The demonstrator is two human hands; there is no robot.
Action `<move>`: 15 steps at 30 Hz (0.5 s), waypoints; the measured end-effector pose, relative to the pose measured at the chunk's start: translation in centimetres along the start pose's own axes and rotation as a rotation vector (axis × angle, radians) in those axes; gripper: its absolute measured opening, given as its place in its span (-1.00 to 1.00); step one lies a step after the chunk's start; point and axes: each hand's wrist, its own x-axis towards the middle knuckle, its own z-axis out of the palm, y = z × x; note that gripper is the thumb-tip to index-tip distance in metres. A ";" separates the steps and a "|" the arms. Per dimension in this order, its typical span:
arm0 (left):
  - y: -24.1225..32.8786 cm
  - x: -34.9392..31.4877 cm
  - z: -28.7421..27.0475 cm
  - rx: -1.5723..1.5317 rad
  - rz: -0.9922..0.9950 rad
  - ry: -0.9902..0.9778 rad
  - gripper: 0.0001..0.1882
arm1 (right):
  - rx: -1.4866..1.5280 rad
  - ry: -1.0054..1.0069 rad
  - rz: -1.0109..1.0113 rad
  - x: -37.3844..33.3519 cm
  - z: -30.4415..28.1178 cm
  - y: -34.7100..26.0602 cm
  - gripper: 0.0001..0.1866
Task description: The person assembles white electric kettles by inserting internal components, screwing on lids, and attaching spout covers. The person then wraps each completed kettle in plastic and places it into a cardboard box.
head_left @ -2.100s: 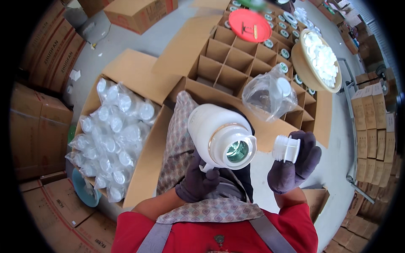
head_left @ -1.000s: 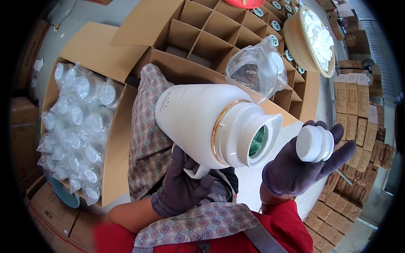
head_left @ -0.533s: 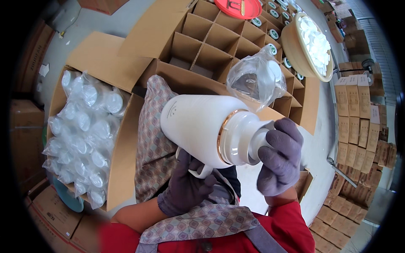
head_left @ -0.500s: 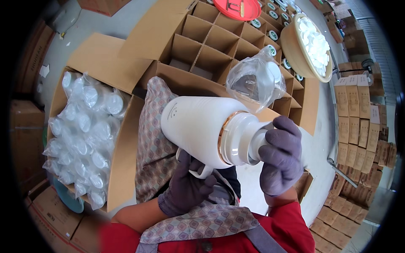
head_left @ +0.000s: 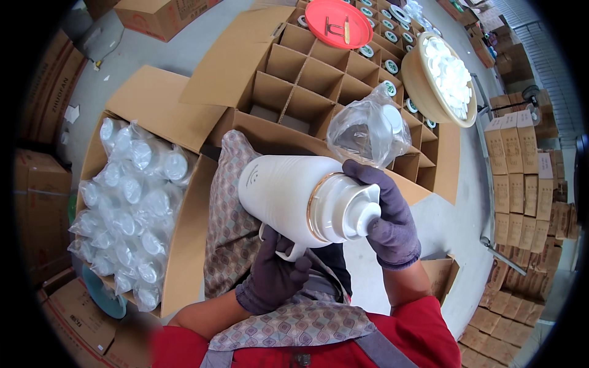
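Observation:
A white vacuum jug [head_left: 282, 190] with a copper-coloured ring lies on its side across my lap, its mouth toward my right. My left hand [head_left: 273, 273], in a dark purple glove, is closed around the jug's handle [head_left: 293, 251] from below. At the mouth end, my gloved right hand [head_left: 392, 218] grips the spout and stopper [head_left: 362, 218]: the fingers curl over the neck and the thumb presses at the stopper's end. Patterned apron cloth [head_left: 233, 208] sits under the jug's base. Just beyond the neck rests a clear plastic bag [head_left: 340, 132] with a white round piece.
Ahead stands a divided carton [head_left: 294, 92], several cells holding round-topped items. On it sit a red tray [head_left: 319, 21] with small tools and a beige basin [head_left: 417, 80] of white pieces. To my left, a carton [head_left: 184, 239] holds bagged white parts [head_left: 132, 190]. Boxes [head_left: 515, 184] are stacked at right.
My right hand has moved left and closer around the jug's neck, its fingers now over the top. The stopper end faces me more. My left hand keeps hold of the handle.

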 end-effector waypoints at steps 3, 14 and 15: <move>0.0 -0.2 0.4 0.018 -0.006 0.041 -0.62 | 0.068 -0.018 0.053 0.4 -0.5 0.2 -0.26; -2.0 -0.4 0.2 1.825 0.769 0.081 -0.58 | -0.090 -0.047 -0.166 -3.3 -0.1 1.7 -0.27; -1.8 -1.2 -0.1 1.575 0.624 0.122 -0.58 | -0.111 -0.092 -0.221 -3.4 -0.5 1.7 -0.31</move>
